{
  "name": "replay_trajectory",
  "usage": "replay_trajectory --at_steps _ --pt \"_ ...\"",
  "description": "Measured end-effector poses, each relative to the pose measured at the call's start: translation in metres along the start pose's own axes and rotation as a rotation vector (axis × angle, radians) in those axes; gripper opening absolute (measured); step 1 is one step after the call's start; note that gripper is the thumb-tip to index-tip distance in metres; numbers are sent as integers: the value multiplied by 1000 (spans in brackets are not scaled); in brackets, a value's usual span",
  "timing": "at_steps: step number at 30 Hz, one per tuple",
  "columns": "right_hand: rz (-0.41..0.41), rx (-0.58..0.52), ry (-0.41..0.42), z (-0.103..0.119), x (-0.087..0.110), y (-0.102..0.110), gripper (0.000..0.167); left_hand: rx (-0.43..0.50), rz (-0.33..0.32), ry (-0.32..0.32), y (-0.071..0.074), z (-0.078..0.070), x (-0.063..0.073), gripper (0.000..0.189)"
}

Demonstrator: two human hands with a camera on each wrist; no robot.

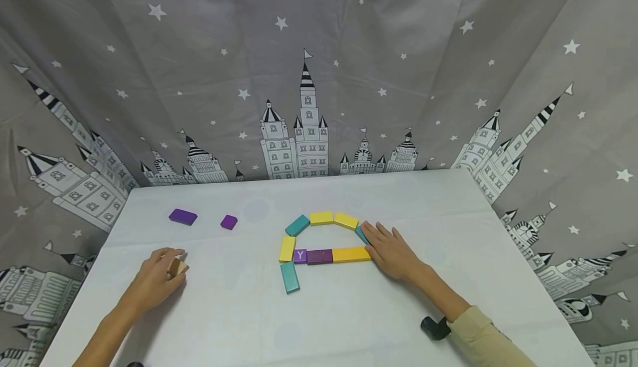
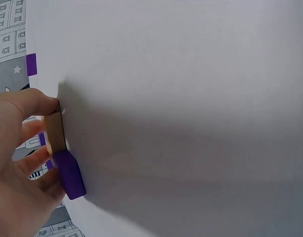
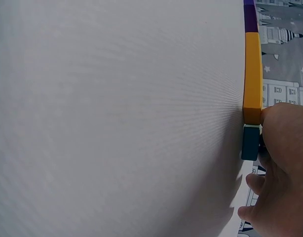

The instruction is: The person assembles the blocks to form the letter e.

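Teal block (image 1: 361, 236) sits just behind yellow bar (image 1: 349, 254), right end, partly under spread right hand (image 1: 391, 253); left hand (image 1: 155, 278) pinches wood-sided block (image 1: 179, 267) well left of bar; right hand dragging sideways could skew both.

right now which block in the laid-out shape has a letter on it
The small purple block with a white Y, left of the longer purple block; the others show no letter.

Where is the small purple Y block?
Head view, lower middle: the purple Y block sits between a yellow rectangular block, left, and a purple rectangular block, right.
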State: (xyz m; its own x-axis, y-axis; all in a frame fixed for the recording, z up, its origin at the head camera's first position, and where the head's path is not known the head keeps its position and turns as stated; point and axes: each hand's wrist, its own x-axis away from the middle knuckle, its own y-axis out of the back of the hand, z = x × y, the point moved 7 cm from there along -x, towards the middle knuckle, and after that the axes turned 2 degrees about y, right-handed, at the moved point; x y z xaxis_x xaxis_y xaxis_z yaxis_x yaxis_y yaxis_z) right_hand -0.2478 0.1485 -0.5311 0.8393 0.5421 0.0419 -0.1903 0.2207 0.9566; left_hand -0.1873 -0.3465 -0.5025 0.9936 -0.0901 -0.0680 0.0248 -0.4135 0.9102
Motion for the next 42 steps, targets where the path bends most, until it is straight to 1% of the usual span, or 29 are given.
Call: replay_trajectory --at_steps 4,7,11,13,17,21,24,26,27,30,33,35,38,40,42 --pt "-7 2 1 0 -1 2 59 0 16 15 -1 -1 0 47" --pt "-5 4 1 1 -1 2 59 -29 33 -13 -3 -7 0 47" --pt "-1 -1 1 1 -1 2 59 -74 59 -74 -3 -16 0 48" --pt "-3 0 3 1 -1 2 59 -86 63 -85 -2 -18 -1 49" --pt "-1 3 7 1 -1 2 58 -95 55 -83 -1 -18 -1 43" --pt "-4 4 11 2 -1 2 58 -66 66 -71 -2 -19 -1 38" --pt "-7 4 12 2 -1 4 58 -18 72 -72 -2 -21 -2 38" --pt "-6 1 10 2 0 4 58 20 64 -86 -2 -25 -2 38" --pt "-6 2 10 2 0 5 58 36 51 -98 -1 -29 -3 38" --pt "-4 5 6 2 0 5 58 78 -7 -172 1 -45 -5 36" --pt "-7 8 5 2 1 4 58 100 -69 -265 2 -66 -6 35" --pt "-9 4 5 2 1 4 58 108 -86 -314 1 -81 -6 36" --pt "-16 -3 8 2 1 4 58 129 -79 -358 -3 -102 -8 36" --pt "-14 -7 6 3 1 4 58 146 -58 -364 -6 -116 -9 36" --pt "-13 -6 4 3 1 4 59 166 -24 -356 -11 -127 -10 37"
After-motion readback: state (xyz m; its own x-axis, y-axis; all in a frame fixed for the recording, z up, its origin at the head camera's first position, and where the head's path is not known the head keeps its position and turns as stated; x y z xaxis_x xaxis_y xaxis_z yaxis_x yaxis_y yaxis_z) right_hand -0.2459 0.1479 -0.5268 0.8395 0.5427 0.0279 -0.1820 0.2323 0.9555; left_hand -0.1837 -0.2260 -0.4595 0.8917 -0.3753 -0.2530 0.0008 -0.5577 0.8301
